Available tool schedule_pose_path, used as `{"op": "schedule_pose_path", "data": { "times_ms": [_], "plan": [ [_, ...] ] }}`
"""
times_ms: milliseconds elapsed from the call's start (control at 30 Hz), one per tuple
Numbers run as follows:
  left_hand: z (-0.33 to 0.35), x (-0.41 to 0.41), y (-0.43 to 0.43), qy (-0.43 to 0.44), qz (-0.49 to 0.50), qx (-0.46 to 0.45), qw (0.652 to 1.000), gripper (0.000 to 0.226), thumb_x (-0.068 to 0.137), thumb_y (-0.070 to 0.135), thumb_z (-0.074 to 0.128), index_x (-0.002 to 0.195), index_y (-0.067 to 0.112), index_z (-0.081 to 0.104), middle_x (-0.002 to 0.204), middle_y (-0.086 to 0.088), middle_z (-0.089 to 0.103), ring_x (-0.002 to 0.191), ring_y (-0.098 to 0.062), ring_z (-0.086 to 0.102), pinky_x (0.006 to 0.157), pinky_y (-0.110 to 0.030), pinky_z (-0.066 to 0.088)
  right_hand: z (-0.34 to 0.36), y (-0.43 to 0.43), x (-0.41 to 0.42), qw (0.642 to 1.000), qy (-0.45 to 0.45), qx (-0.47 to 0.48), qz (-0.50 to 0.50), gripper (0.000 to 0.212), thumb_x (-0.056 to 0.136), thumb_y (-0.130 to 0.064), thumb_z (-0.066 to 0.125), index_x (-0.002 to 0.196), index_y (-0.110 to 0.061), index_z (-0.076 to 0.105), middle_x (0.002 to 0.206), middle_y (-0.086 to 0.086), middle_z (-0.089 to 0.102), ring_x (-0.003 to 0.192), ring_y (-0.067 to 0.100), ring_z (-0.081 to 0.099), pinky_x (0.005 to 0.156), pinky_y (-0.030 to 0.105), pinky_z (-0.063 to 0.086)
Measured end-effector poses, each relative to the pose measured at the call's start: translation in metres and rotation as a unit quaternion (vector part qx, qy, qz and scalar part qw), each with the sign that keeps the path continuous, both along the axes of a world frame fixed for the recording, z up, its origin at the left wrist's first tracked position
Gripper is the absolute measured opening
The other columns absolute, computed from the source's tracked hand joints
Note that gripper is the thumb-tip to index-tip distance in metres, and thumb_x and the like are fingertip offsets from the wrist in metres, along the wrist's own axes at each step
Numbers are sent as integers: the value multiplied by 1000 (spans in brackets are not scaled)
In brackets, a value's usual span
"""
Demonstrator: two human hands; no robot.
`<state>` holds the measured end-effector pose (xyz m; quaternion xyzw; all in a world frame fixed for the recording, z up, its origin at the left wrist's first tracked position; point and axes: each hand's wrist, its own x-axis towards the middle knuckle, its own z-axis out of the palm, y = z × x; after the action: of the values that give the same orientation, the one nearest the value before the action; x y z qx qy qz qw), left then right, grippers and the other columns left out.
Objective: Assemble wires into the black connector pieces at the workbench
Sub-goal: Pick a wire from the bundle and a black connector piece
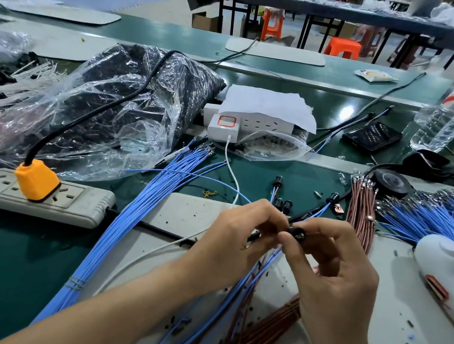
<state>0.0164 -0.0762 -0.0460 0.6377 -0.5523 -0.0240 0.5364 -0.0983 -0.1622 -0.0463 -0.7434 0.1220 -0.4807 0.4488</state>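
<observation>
My left hand [237, 233] and my right hand [331, 264] meet over the grey mat [186, 212] at the bench's front. Between their fingertips sits a small black connector piece [297, 233], pinched by both hands. A thin blue wire [319, 210] runs up and away from it. Several finished black connectors [283, 204] lie just beyond my hands. A big bundle of blue wires [140, 218] fans out on the left, and brown wires [263, 330] lie under my right wrist.
A grey power strip [73, 204] with an orange plug [36, 180] lies at the left. A plastic bag [119, 107] of black parts sits behind it. More blue wires [440, 215], brown wires [361, 205], a black tape roll [390, 182] and a white tool [448, 270] crowd the right.
</observation>
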Motion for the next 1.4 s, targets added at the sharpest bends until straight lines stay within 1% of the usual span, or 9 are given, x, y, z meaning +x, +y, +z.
{"op": "schedule_pose_path", "data": {
  "times_ms": [367,700,867,933,1033,1100,1233,1333,1400],
  "plan": [
    [0,-2,1,3,4,8,1000,12,89,1,54,97,-4,62,90,-10,65,83,-24,64,72,-43,52,-1,0,0,999,-10,-22,27,24,77,-9,72,94,-22,62,89,-2,62,77,17,65,70,28,54],
    [-4,1,-2,43,5,28,999,11,88,2,56,94,-2,63,90,-7,67,84,-20,65,74,-39,53,4,0,-3,998,-34,-57,22,20,78,-9,73,92,-20,64,90,-4,62,78,16,65,69,26,54],
    [-4,9,-7,-11,0,48,999,24,70,-24,61,75,-1,62,85,-8,64,76,-14,59,69,-17,46,7,11,-4,992,-49,-111,32,12,84,-18,70,93,-17,62,92,-4,61,80,17,65,66,30,54],
    [-3,10,-7,-31,1,42,999,31,72,-23,58,89,1,66,94,-7,64,80,-13,60,71,-18,46,5,11,0,991,-47,-123,26,15,85,-15,69,96,-16,59,91,-4,59,77,16,63,66,29,53],
    [-2,4,-2,-31,0,28,999,60,73,-15,45,124,13,56,113,1,60,80,-12,61,70,-29,51,4,-5,0,994,-5,-98,-47,24,82,-11,75,90,-22,56,82,-1,63,70,12,63,65,22,52],
    [-4,-1,0,-29,-15,0,999,57,79,-4,48,132,18,50,115,4,62,78,-10,64,71,-29,53,6,-13,-2,998,17,-24,-56,29,75,-8,79,83,-27,59,75,-5,67,67,4,65,64,11,48],
    [-1,-2,-4,-34,34,-42,998,30,87,14,65,117,8,65,103,-1,66,85,-6,64,77,-20,52,12,-19,-4,998,39,-10,45,10,78,-13,74,80,-22,69,79,-11,70,72,1,66,68,7,47],
    [2,4,-3,-3,78,-74,994,25,83,8,68,108,8,70,97,1,67,81,-4,65,75,-14,50,14,-42,-9,981,140,-75,-114,17,77,-22,79,70,-23,64,66,-8,62,63,6,58,60,7,40],
    [1,8,-2,16,86,-92,992,27,81,8,70,107,13,69,98,4,66,82,-4,66,77,-13,51,12,-62,-13,913,328,-86,-228,30,76,-35,78,64,-20,55,62,-10,55,58,9,51,58,21,42]
  ]
}}
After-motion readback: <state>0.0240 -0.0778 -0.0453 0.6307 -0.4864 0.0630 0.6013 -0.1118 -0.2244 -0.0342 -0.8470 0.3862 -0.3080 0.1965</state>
